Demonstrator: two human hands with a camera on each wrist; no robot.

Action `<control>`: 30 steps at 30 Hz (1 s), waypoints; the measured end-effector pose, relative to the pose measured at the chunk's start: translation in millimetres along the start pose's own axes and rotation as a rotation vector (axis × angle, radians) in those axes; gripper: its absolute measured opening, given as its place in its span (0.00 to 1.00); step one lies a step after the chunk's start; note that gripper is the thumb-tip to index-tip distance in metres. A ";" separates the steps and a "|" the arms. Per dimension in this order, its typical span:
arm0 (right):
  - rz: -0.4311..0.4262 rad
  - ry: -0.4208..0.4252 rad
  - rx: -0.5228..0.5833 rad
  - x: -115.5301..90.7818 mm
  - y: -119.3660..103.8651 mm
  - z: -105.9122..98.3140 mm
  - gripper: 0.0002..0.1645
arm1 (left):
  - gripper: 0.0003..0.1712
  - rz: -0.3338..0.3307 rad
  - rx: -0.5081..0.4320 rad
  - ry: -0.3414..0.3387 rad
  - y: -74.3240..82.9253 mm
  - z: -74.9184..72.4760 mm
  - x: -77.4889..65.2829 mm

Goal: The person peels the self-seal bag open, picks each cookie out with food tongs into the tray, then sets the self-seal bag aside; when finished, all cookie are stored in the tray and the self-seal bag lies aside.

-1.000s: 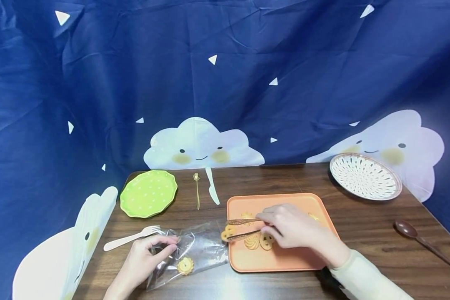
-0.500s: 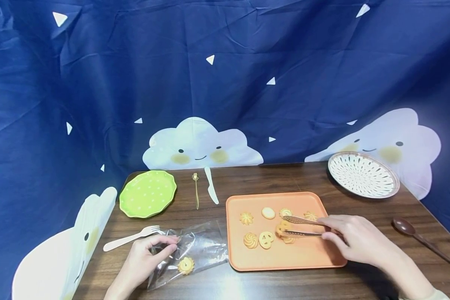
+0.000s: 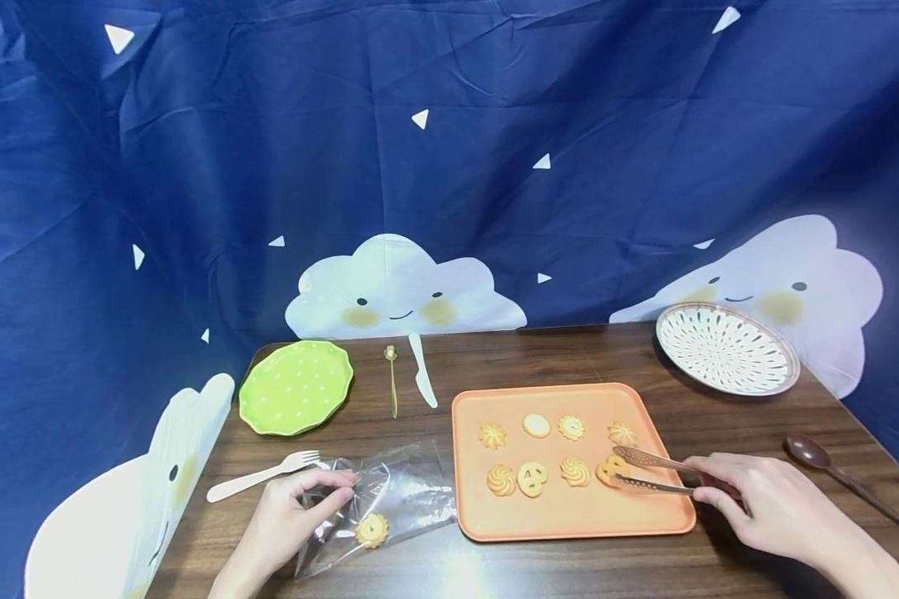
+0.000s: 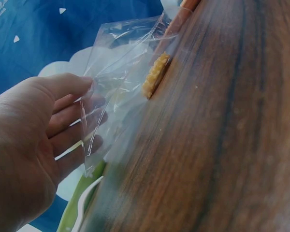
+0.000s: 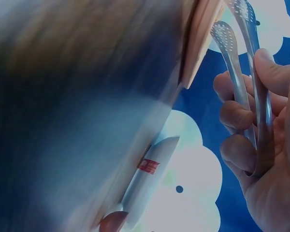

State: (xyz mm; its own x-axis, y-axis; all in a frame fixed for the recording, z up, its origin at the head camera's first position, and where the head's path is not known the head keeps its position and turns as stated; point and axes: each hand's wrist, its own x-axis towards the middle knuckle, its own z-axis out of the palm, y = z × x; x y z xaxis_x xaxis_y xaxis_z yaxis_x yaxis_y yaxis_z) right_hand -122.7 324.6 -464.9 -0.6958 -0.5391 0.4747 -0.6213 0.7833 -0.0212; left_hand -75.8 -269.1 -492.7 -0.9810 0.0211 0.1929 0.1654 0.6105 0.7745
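Note:
My left hand (image 3: 288,516) pinches the edge of a clear plastic bag (image 3: 415,491) between thumb and fingers. A round flower-shaped cookie (image 3: 372,530) lies inside the bag, seen edge-on in the left wrist view as a ridged biscuit (image 4: 156,75). In my right hand (image 3: 772,503) are metal tongs (image 3: 655,461), gripped along their arms. Their perforated tips reach over the right part of the orange tray (image 3: 562,522), one on each side of a pretzel-shaped cookie (image 3: 609,471). Part of that cookie is hidden by the tongs.
Several other cookies (image 3: 532,479) lie in two rows on the tray. A green dotted plate (image 3: 295,387), white fork (image 3: 262,477), gold spoon (image 3: 394,387) and pale knife (image 3: 423,374) are to the left. A patterned plate (image 3: 727,349) and brown spoon (image 3: 809,453) are at the right.
My right hand has carried the pretzel-shaped cookie in the tongs from the tray's left edge, beside the bag, rightward to the right end of the lower row. My left hand stays put.

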 end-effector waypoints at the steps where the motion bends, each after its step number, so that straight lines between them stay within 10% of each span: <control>1: 0.001 -0.001 -0.001 -1.4 1.0 0.9 0.25 | 0.07 -0.002 0.000 -0.001 0.0 0.1 0.3; 19: 0.033 -0.010 -0.023 2.1 6.1 -8.6 0.27 | 0.06 -0.013 -0.024 -0.008 -1.3 2.9 2.6; 30: -0.174 0.046 0.104 61.2 -39.0 10.5 0.24 | 0.07 -0.016 -0.006 -0.009 -3.7 2.0 -0.4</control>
State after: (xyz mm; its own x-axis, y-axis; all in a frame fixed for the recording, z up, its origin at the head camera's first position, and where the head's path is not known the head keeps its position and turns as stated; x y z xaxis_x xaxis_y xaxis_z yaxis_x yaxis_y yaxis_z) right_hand -144.9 257.8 -444.2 -0.5591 -0.6465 0.5191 -0.7661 0.6423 -0.0252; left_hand -76.2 -269.7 -496.9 -0.9844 0.0183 0.1752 0.1503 0.6058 0.7813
